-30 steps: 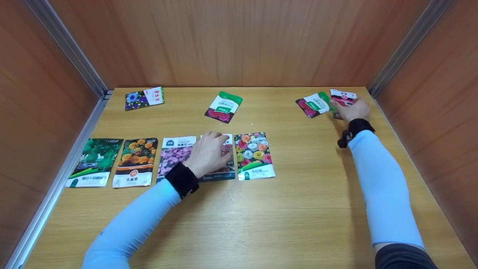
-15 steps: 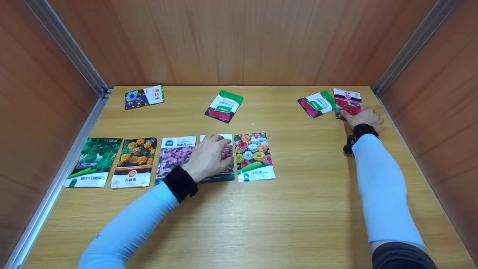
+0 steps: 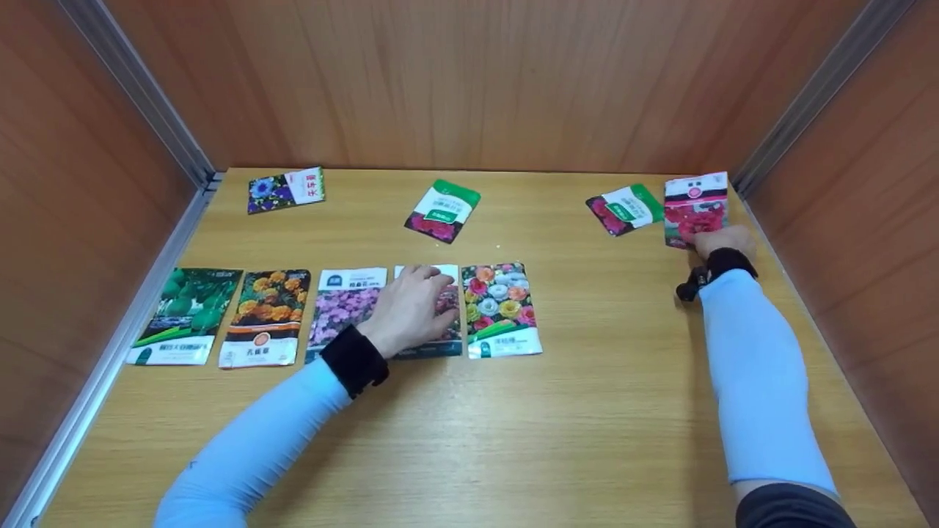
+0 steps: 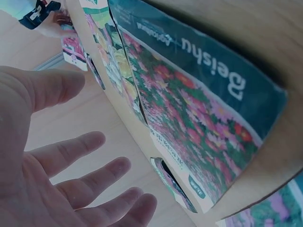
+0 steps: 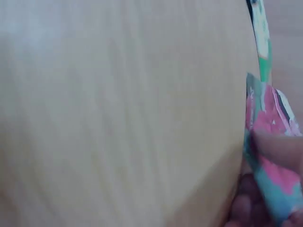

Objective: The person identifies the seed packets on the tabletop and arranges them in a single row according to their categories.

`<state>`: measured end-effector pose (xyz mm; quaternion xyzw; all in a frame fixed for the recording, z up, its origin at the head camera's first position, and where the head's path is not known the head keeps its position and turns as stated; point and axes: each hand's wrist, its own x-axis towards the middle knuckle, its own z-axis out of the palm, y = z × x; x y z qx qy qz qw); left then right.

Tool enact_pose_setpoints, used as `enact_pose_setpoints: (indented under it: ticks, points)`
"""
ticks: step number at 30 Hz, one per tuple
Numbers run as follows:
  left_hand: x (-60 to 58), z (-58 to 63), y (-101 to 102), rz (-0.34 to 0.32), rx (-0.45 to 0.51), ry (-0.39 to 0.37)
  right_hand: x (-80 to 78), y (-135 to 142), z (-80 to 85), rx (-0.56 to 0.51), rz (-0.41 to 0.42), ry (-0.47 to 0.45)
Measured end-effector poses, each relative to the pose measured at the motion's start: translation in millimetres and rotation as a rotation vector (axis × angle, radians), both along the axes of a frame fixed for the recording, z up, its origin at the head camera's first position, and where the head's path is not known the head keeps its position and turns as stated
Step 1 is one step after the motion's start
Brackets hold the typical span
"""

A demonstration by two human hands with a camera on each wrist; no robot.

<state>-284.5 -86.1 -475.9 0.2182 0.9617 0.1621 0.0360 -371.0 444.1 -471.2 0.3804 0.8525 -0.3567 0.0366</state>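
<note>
At the far right of the head view, my right hand [image 3: 726,240] pinches the lower edge of a seed packet [image 3: 695,209] with pink-red flowers. The right wrist view has the thumb on the front of this bent packet [image 5: 274,118] and curled fingers behind it. My left hand [image 3: 411,312] hovers over a seed packet with red and pink flowers [image 3: 449,301], covering much of it from the head camera. In the left wrist view, that packet [image 4: 189,109] lies flat on the table, apart from the loosely spread fingers [image 4: 90,184].
Left of the left hand lie a green-fruit packet [image 3: 187,315], an orange-flower packet [image 3: 265,315] and a purple-flower packet [image 3: 341,312]. A multicoloured-flower packet [image 3: 501,308] ends this row. Farther back are a blue-flower packet [image 3: 286,191] and two green-topped packets [image 3: 444,209]. Wooden walls enclose the table.
My right hand has shifted right and nearer to me, bringing the pink-red flower packet away from the green-topped one and tilting it up. The left hand has barely moved.
</note>
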Motion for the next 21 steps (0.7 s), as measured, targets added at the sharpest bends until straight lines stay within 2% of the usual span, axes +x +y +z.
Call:
enact_pose_setpoints:
  ticks: [2,6,9,13,15,17,21]
  points:
    - [-0.4,2.0,0.2,-0.009,0.006,-0.004,1.7,9.6,-1.7,-0.056,-0.064,0.056]
    - [-1.2,3.5,-1.2,-0.014,-0.002,0.014,-2.4,27.5,-5.3,-0.206,-0.181,0.228]
    - [-1.7,2.6,-2.0,0.000,-0.011,0.012,-7.1,33.7,-4.6,-0.253,-0.202,0.388]
    - [-2.7,2.8,2.8,0.013,0.002,-0.020,-7.6,27.9,5.5,-0.283,-0.195,0.587]
    - [-3.2,4.4,7.6,0.013,0.008,-0.028,-6.4,19.6,12.6,-0.278,-0.171,0.657]
    - [-4.0,5.8,13.4,0.003,0.018,-0.029,-6.0,7.5,19.2,-0.219,-0.118,0.732]
    - [-7.0,10.1,28.0,-0.032,0.042,-0.029,-5.0,-23.4,37.0,-0.084,0.078,0.837]
